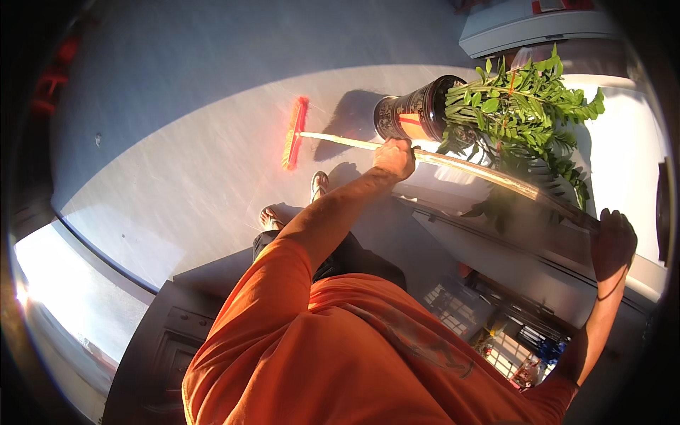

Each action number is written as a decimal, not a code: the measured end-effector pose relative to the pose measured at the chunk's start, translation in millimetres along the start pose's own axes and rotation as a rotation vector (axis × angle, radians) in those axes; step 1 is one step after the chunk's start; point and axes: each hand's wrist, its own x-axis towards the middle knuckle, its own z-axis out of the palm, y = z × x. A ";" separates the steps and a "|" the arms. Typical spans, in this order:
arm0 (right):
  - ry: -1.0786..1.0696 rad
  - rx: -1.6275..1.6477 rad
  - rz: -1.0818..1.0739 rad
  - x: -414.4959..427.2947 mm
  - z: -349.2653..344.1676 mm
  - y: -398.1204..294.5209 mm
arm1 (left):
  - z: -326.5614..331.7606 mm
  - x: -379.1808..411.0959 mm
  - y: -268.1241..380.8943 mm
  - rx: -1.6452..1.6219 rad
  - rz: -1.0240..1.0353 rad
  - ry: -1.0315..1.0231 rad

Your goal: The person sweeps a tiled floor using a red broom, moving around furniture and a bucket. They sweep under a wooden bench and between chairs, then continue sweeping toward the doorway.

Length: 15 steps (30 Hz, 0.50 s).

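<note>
A broom with a red bristle head (295,133) and a long wooden handle (478,171) stretches across the view. My left hand (396,158) grips the handle partway along, between the bristle head and the plant. Around the upper end of the handle, at the far right, my right hand (615,241) is closed, partly in shadow. The bristle head rests on the smooth floor (212,138), just beyond my sandalled feet (319,184). Beside the handle stands a dark patterned pot (411,112) with an orange-red label and a leafy green plant (520,106).
A dark panelled door (180,340) is at the lower left, near my side. A white wall (621,159) rises behind the plant. At the upper right is a pale ledge or cabinet (536,29). Assorted items (523,366) show through an opening at the lower right.
</note>
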 end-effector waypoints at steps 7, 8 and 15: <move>0.335 -0.203 -0.139 111.9 17.1 7.3 | 81.4 158.6 42.8 -0.099 0.187 -0.267; 0.201 -0.261 -0.102 134.9 26.7 0.1 | 80.8 175.4 40.6 -0.141 0.107 -0.275; 0.241 -0.129 -0.174 286.5 77.7 61.3 | 52.3 263.4 6.2 -0.117 -0.154 -0.191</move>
